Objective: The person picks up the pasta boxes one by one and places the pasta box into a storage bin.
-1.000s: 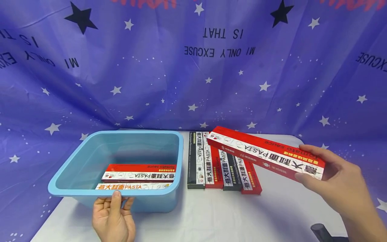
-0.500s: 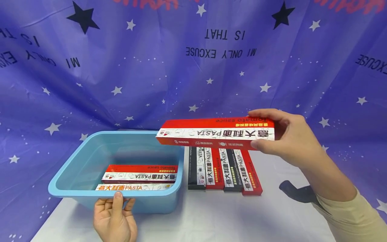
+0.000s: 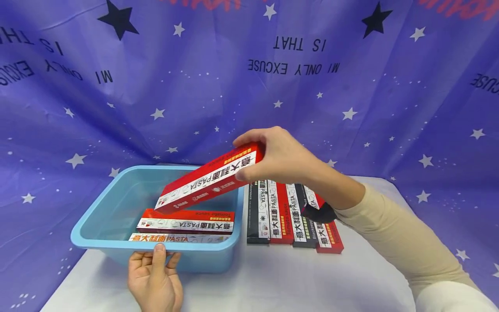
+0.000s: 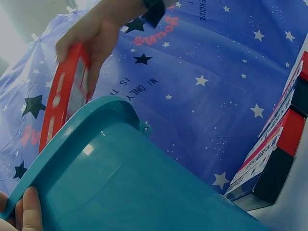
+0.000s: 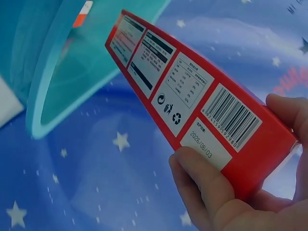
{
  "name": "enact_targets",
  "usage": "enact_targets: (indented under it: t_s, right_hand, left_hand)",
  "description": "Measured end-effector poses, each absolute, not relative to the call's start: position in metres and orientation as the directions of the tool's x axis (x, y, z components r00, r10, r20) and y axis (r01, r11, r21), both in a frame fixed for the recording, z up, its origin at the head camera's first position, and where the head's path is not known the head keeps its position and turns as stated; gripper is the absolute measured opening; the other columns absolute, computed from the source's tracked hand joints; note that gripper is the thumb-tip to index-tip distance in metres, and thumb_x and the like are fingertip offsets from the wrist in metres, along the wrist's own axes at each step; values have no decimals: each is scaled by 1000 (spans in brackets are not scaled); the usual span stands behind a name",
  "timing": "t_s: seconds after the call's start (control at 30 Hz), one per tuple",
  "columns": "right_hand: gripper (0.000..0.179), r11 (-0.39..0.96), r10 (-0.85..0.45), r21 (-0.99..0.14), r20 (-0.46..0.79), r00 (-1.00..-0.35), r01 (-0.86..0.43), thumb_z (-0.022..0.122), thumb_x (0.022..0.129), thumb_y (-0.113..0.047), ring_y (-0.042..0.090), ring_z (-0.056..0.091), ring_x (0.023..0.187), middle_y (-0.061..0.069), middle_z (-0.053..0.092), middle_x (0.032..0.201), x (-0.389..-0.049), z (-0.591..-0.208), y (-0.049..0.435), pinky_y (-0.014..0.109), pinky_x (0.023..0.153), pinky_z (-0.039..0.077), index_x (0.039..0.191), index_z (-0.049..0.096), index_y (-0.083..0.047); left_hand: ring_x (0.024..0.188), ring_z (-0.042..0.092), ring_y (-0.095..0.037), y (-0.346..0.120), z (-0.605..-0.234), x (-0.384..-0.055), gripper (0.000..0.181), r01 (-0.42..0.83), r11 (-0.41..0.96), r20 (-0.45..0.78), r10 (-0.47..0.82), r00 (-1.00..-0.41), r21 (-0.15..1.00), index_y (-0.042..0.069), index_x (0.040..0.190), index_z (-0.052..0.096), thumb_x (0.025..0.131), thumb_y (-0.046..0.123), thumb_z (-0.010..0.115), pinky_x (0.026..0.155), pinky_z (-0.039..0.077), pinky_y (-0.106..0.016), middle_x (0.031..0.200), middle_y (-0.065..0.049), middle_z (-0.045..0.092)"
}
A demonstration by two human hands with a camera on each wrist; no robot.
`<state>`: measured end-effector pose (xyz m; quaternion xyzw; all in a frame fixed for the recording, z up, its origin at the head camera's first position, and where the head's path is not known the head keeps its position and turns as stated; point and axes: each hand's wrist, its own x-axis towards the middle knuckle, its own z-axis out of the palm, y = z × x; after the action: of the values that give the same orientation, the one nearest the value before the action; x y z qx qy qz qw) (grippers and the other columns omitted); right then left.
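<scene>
My right hand [image 3: 278,156] grips the near end of a red tomato-sauce pasta box [image 3: 210,177], which tilts down to the left with its far end inside the blue plastic basin [image 3: 78,225]. The right wrist view shows the barcode side of this pasta box [image 5: 163,82], fingers and thumb on its end. On the basin's front rim my left hand [image 3: 156,277] holds on, thumb over the top and fingers beneath. Inside the basin lie another red pasta box [image 3: 187,220] and a white pasta box with orange lettering [image 3: 179,238].
Right of the basin, several black and red pasta boxes [image 3: 278,216] lie side by side on the white tabletop [image 3: 296,277]. A purple star-patterned cloth [image 3: 218,86] hangs behind. A dark band [image 3: 319,213] hangs by the right wrist.
My right hand has carried the red pasta box leftward from the table's right side to over the basin, and its left end now dips inside. The left hand keeps its hold on the rim.
</scene>
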<state>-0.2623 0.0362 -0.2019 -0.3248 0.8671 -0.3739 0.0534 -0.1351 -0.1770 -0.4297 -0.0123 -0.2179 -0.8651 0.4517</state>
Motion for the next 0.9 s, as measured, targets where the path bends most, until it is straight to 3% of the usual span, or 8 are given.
enact_targets:
  t_s: [0.23, 0.5, 0.73, 0.9]
  right_hand:
    - [55, 537, -699, -592, 85, -710, -601, 81, 72, -29, 15, 61, 91, -5, 62, 107, -277, -215, -22, 25, 66, 60, 124, 64, -18]
    - [56, 546, -767, -472, 51, -639, -693, 83, 71, -30, 12, 61, 87, -2, 64, 102, -292, -233, -75, 18, 65, 58, 120, 65, -9]
    - [59, 544, -777, -496, 8, -630, -677, 83, 73, -29, 12, 61, 89, -3, 63, 104, -302, -246, -101, 17, 64, 57, 125, 63, -8]
    - [62, 589, -746, -487, -20, -665, -645, 84, 74, -31, 11, 61, 90, -3, 62, 107, -310, -255, -106, 16, 64, 57, 128, 62, -8]
  left_hand:
    - [77, 67, -26, -177, -427, -136, 24, 773, -459, 221, -779, -587, 438, -14, 110, 43, 91, -14, 57, 66, 62, -37, 103, -24, 54]
    - [78, 68, -27, -178, -429, -134, 25, 761, -477, 197, -775, -600, 438, -14, 111, 43, 91, -15, 57, 68, 62, -39, 106, -26, 52]
    - [79, 69, -28, -177, -429, -133, 27, 760, -472, 204, -773, -601, 447, -14, 112, 43, 91, -13, 58, 69, 62, -40, 106, -25, 53]
    - [77, 69, -27, -178, -429, -134, 25, 764, -460, 210, -778, -592, 452, -13, 111, 44, 91, -13, 59, 67, 62, -38, 103, -23, 54]
